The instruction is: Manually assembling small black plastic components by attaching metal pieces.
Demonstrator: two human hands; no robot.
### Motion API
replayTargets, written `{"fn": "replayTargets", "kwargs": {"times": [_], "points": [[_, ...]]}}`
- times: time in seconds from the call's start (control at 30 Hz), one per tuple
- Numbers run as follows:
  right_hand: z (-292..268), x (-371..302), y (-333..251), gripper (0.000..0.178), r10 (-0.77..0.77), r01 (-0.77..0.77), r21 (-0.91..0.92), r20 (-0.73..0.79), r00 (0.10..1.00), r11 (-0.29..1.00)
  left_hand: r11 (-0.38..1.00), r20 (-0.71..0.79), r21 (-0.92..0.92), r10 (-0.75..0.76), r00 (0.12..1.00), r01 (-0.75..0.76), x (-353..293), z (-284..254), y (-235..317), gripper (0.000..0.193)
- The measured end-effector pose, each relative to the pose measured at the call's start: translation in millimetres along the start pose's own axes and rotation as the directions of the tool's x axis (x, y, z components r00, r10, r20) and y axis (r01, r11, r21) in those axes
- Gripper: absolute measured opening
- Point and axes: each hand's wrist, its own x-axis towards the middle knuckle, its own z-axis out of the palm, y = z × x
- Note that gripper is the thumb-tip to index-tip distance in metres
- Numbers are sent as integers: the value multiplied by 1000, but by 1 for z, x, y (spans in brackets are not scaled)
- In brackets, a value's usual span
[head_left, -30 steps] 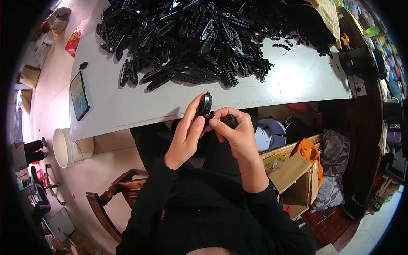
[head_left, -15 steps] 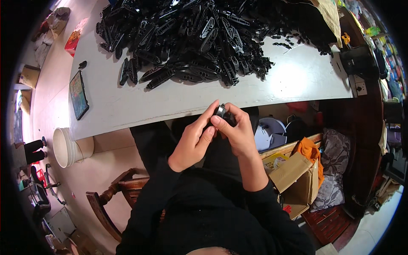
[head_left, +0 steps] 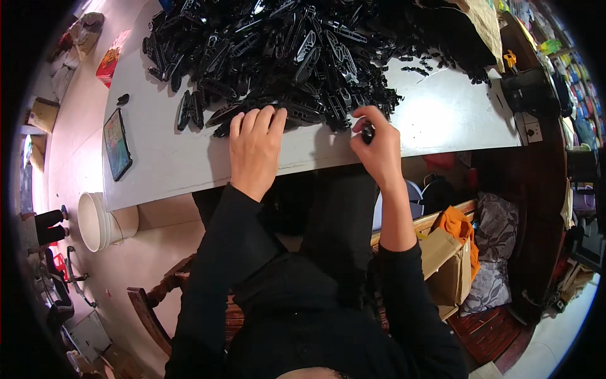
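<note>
left hand (head_left: 255, 150): fingertips at near edge of elongated black plastic parts (head_left: 309, 47) heaped on table (head_left: 167, 161), grip hidden, can't tell | right hand (head_left: 382, 150): pinching dark piece (head_left: 367, 134) by heap | progress: one in hand, many heaped, finished count unclear

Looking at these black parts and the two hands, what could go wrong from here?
The black piece in the right hand might slip and drop off the table, since the near edge is close. The heaped black parts by the left hand lie jumbled, so moving one may drag others along. The phone lies near the table's left edge and could fall if bumped.
</note>
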Motion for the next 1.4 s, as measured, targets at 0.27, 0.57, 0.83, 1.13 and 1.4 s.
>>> {"fn": "replayTargets", "kwargs": {"times": [0.27, 0.57, 0.83, 1.13, 1.4], "points": [[-1, 17, -5, 16, 5, 164, -559, 289, 957, 812, 985, 3, -171, 18, 1000, -17, -8, -7, 5, 32], [-6, -21, -12, 12, 244, -516, 593, 479, 843, 618, -42, 465, -875, -347, 815, 482, -30, -25, 25, 24], [5, -45, -32, 11, 227, -567, 615, 543, 809, 549, -120, 528, -847, -298, 795, 518, -39, -25, 34, 26], [21, -58, -55, 8, 248, -525, 570, 493, 834, 632, -58, 507, -853, -322, 799, 519, -47, -28, 36, 37], [36, -64, -56, 8, 288, -523, 650, 440, 850, 551, 227, 277, -919, -213, 937, 323, -49, -25, 38, 51]]}}
